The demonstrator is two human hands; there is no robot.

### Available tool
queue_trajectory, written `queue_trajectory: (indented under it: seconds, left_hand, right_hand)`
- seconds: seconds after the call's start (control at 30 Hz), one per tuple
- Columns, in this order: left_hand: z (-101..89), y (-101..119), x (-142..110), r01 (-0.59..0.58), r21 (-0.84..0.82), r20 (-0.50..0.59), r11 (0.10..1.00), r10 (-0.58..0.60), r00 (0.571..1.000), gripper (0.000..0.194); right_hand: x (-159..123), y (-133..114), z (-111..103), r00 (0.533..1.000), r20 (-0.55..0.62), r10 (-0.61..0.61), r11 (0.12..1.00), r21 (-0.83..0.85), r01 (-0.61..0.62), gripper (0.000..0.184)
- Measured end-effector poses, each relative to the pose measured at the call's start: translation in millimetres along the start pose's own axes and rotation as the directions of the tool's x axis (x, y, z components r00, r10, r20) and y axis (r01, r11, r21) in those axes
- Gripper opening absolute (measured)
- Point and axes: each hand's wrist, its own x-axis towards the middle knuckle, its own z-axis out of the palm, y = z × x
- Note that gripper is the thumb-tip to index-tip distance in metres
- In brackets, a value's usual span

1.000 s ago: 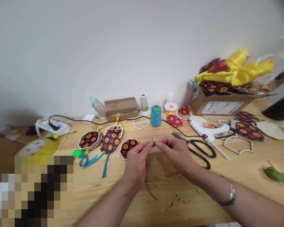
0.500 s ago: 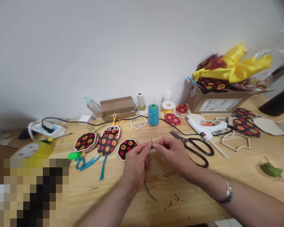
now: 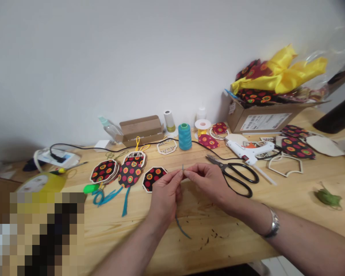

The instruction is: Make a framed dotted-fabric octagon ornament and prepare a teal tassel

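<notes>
My left hand [image 3: 167, 195] and my right hand [image 3: 208, 183] meet above the middle of the table, thumbs and forefingers pinched together. Between them they hold a thin blue-green cord [image 3: 183, 231]. One short end pokes up above the fingertips, and a longer tail hangs below my left hand. The stretch inside the fingers is hidden. Just left of my left hand lies an octagonal piece with black flowered fabric [image 3: 154, 178]. Black-handled scissors [image 3: 232, 170] rest beyond my right hand. A cone of blue thread [image 3: 185, 137] stands upright behind both hands.
A white glue gun [image 3: 248, 151] lies at right, its black cable crossing the back. Fabric fills a cardboard box [image 3: 266, 122]. Fabric-covered ornaments [image 3: 105, 171] with blue tassels lie at left. A green yarn bundle [image 3: 328, 197] sits at right. Dark scraps [image 3: 214, 233] are scattered in front.
Both hands keep their pinch on the cord, with only slight shifts of the fingers. The whole view has moved a little, so the table's things appear slightly higher.
</notes>
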Motion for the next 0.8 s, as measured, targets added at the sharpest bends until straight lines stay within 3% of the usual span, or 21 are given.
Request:
queue_trajectory:
  seconds: [0.2,0.8]
  left_hand:
    - [-1.9,-0.9,1.4,-0.03,0.042,0.006,0.999,0.03,1.0,0.023]
    - [-3.7,-1.0,3.5,-0.051,0.066,0.001,0.997,0.051,0.999,0.021]
  right_hand:
    - [-0.9,0.8,0.5,1.0,0.01,-0.012,0.999,0.036,0.011,0.013]
    - [3.5,-0.7,-3.3,0.998,-0.048,-0.032,0.997,-0.077,0.028,0.012]
